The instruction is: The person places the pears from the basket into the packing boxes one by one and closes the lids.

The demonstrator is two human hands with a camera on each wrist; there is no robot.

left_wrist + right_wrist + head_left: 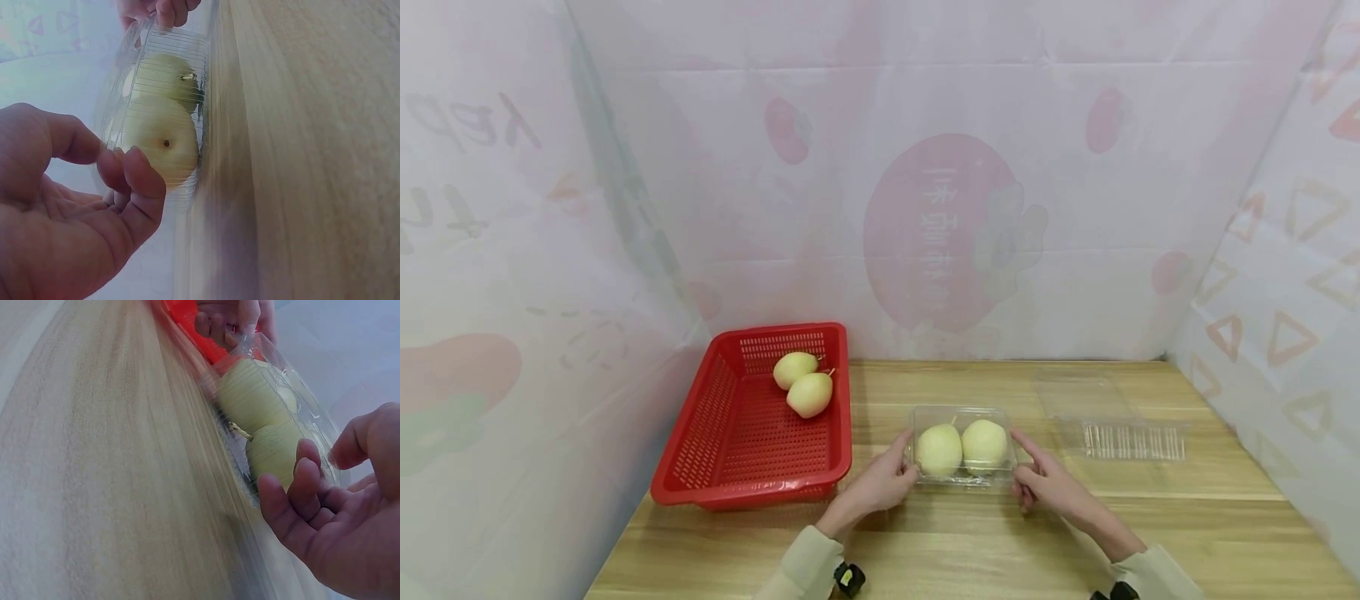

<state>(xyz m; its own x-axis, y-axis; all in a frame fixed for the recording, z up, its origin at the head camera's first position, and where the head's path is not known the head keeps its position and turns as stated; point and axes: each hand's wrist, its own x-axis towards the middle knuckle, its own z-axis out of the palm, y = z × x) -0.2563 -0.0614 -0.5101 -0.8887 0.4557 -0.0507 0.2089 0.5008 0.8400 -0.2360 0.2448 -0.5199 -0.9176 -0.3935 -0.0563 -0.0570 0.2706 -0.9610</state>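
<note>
Two pale yellow-green pears (939, 451) (984, 445) lie side by side inside a clear plastic clamshell box (964, 482), whose lid is down over them. At the box's left end, my left hand (880, 482) pinches the rim between thumb and curled fingers, as the left wrist view shows. My right hand (1051, 481) holds the opposite end the same way, thumb (350, 444) at the lid edge and fingertips against the side wall. In the right wrist view a pear stem (240, 431) shows through the ribbed plastic. The box rests on the wooden table (970, 542).
To the left stands a red plastic basket (752, 492) with two more pears (795, 370) (811, 395) near its far right corner. A second clear box (1131, 440) lies unfolded on the table at the right. Printed white sheeting (820, 250) encloses the back and sides.
</note>
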